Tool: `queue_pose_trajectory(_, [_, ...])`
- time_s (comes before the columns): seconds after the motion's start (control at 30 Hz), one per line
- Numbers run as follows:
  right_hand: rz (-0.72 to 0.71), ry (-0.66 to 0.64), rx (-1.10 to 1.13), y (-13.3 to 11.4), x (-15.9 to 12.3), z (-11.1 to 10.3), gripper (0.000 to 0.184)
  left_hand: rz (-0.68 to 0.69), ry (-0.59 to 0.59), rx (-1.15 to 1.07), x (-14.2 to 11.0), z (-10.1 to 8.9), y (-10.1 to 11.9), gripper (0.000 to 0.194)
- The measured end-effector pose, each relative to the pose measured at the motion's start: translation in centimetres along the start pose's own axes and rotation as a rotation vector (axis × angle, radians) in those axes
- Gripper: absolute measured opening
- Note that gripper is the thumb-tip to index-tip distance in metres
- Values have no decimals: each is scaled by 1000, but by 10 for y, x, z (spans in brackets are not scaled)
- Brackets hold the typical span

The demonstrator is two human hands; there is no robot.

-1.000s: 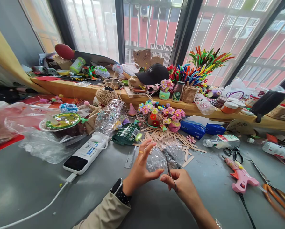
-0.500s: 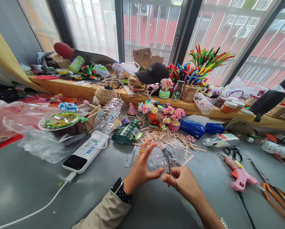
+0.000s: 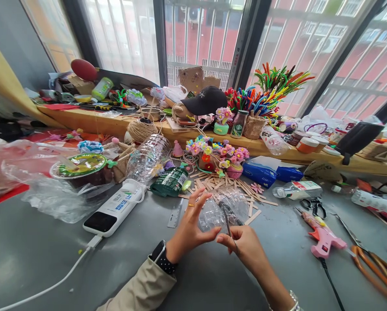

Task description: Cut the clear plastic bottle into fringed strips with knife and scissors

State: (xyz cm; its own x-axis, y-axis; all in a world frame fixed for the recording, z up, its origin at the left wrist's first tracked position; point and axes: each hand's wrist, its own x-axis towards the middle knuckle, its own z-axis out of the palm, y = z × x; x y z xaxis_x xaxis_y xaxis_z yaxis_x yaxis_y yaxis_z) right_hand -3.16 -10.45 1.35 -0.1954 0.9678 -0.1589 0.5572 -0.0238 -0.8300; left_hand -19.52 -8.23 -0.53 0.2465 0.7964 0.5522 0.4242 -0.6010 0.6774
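A clear, ridged plastic bottle piece [image 3: 209,214] lies in front of me, with my left hand [image 3: 188,229] curved round its near left side, thumb and fingers on either side of it. My right hand [image 3: 245,246] grips a pair of scissors [image 3: 226,218] with the thumb and fingers at the handles. Their blades point away from me and overlap the clear plastic. Whether the blades are inside or above the plastic is hard to tell through its shine.
Behind the bottle piece lie scattered wooden craft sticks [image 3: 260,200]. A green cut bottle [image 3: 170,181], a ruler [image 3: 174,212] and a white device [image 3: 110,211] with a cable are at left. Rightward lie a pink glue gun [image 3: 326,242], pliers [image 3: 315,206] and large orange-handled scissors [image 3: 371,268].
The whole view has shifted slightly. Both hands keep nearly the same pose, and the scissors stay at the clear plastic with little visible motion.
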Motion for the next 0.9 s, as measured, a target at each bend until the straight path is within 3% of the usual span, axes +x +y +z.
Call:
queue_pose_trajectory(0.23, [-6, -9, 61, 4, 5, 3, 56, -17, 15, -26, -2, 1, -2, 73])
queue_pose_trajectory(0.57, [-56, -264, 216, 7, 0, -1, 54, -18, -15, -107, -2, -2, 0, 71])
queue_pose_trajectory(0.8, [6, -376, 114, 3, -4, -8, 49, -114, 40, -171, -2, -3, -5, 71])
queue_pose_trajectory(0.9, [-7, -356, 111, 2, -4, -16, 49, -195, 60, -190, -1, -3, -6, 69])
